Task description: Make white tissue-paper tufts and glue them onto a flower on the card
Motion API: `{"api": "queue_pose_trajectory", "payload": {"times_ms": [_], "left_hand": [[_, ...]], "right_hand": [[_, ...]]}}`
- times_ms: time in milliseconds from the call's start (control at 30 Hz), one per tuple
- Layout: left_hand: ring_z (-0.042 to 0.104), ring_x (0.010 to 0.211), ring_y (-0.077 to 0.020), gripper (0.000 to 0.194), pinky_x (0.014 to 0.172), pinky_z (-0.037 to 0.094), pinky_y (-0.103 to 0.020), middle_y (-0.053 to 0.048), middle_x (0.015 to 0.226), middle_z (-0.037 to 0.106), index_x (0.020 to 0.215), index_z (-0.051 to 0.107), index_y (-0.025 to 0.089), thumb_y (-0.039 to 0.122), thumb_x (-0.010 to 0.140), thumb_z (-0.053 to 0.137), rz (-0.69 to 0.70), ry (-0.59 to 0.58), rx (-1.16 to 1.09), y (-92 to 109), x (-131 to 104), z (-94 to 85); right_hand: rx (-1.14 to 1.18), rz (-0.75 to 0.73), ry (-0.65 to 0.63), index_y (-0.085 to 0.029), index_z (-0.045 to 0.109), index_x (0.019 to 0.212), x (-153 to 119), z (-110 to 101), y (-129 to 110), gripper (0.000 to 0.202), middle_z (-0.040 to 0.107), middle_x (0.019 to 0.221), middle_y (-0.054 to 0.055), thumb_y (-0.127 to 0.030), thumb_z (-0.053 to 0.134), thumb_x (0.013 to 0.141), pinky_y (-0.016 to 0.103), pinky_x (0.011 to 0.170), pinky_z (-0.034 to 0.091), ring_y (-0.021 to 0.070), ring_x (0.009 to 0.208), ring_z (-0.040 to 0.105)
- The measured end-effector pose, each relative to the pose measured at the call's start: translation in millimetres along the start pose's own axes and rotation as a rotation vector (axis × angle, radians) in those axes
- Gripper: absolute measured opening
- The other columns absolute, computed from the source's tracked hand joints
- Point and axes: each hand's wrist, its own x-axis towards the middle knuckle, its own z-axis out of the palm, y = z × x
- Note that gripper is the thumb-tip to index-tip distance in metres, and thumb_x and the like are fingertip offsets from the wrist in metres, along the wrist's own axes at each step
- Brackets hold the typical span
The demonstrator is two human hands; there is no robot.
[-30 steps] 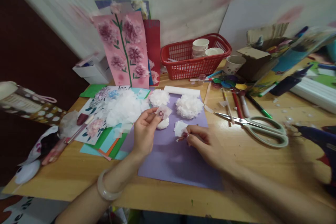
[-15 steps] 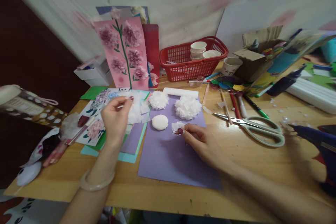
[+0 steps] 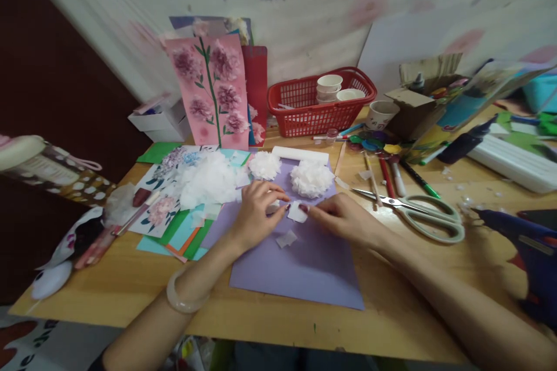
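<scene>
A small white paper square (image 3: 297,212) is pinched by the right hand (image 3: 343,217) above the purple sheet (image 3: 300,272); whether it is also gripped by the left hand (image 3: 260,211) cannot be told. Beyond, two white paper flowers (image 3: 311,178) are laid.

Wooden table (image 3: 174,313) under purple paper (image 3: 296,275).

It looks like a craft corner, at home or in a small studio: a wooden bench (image 3: 183,319) with scissors (image 3: 409,208), markers, a glue gun (image 3: 517,243), coloured paper (image 3: 180,235) and tissue flowers (image 3: 311,178), beneath a blotched, painted wall (image 3: 313,11).
</scene>
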Motion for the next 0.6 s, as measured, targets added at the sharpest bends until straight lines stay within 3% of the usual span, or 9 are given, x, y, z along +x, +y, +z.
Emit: {"api": "queue_pose_trajectory", "payload": {"times_ms": [67, 133, 200, 300, 467, 600], "left_hand": [[0.053, 0.106, -0.0248, 0.013, 0.091, 0.037, -0.042, -0.005, 0.104, 0.065, 0.095, 0.067, 0.023, 0.024, 0.083, 0.065, -0.025, -0.07, 0.032, 3.3, 1.4, 4.5], [0.049, 0.111, -0.0269, 0.022, 0.093, 0.037, -0.044, -0.006, 0.111, 0.062, 0.104, 0.065, 0.023, 0.03, 0.083, 0.066, -0.031, -0.134, 0.076, 4.6, 3.9, 8.9], [0.046, 0.115, -0.0288, 0.027, 0.094, 0.036, -0.046, -0.008, 0.117, 0.058, 0.106, 0.064, 0.023, 0.034, 0.082, 0.067, -0.035, -0.188, 0.106, 4.7, 6.0, 13.2], [0.044, 0.117, -0.0292, 0.015, 0.095, 0.035, -0.048, -0.007, 0.121, 0.057, 0.092, 0.064, 0.023, 0.034, 0.083, 0.066, -0.065, -0.22, 0.092, 4.4, 7.1, 16.6], [0.051, 0.109, -0.0254, 0.007, 0.095, 0.036, -0.045, -0.003, 0.102, 0.068, 0.079, 0.061, 0.022, 0.025, 0.082, 0.067, -0.147, -0.133, -0.064, 5.9, 4.8, 11.4], [0.063, 0.089, -0.0206, 0.016, 0.086, 0.045, -0.038, -0.002, 0.087, 0.069, 0.088, 0.058, 0.021, 0.023, 0.077, 0.07, -0.316, -0.012, -0.377, 4.5, 4.3, 5.6]], "right_hand": [[-0.078, 0.03, 0.192, -0.018, 0.043, 0.049, 2.7, -1.0, 3.0, 0.058, 0.036, 0.044, -0.003, -0.054, 0.033, 0.093, 0.026, 0.045, 0.02, 0.0097, 0.043, 0.033], [-0.164, 0.023, 0.294, -0.017, 0.052, 0.056, 5.3, 0.1, 5.2, 0.05, 0.043, 0.047, -0.002, -0.045, 0.036, 0.094, 0.025, 0.048, 0.023, 0.0114, 0.045, 0.04], [-0.237, -0.002, 0.292, -0.017, 0.062, 0.073, 6.9, 2.6, 6.3, 0.032, 0.05, 0.05, -0.001, -0.037, 0.045, 0.091, 0.025, 0.05, 0.025, 0.0127, 0.047, 0.044], [-0.314, -0.006, 0.244, -0.017, 0.066, 0.093, 7.1, 7.0, 5.5, 0.02, 0.053, 0.05, -0.002, -0.031, 0.056, 0.086, 0.024, 0.05, 0.024, 0.0135, 0.047, 0.046], [-0.233, -0.064, 0.21, -0.016, 0.067, 0.095, 5.1, 9.7, 2.7, 0.018, 0.052, 0.05, -0.003, -0.025, 0.054, 0.086, 0.022, 0.049, 0.025, 0.0119, 0.046, 0.043], [-0.076, -0.121, 0.233, -0.014, 0.068, 0.088, 4.5, 9.6, 2.4, 0.02, 0.048, 0.049, -0.004, -0.021, 0.049, 0.085, 0.022, 0.049, 0.027, 0.0108, 0.046, 0.038]]}}
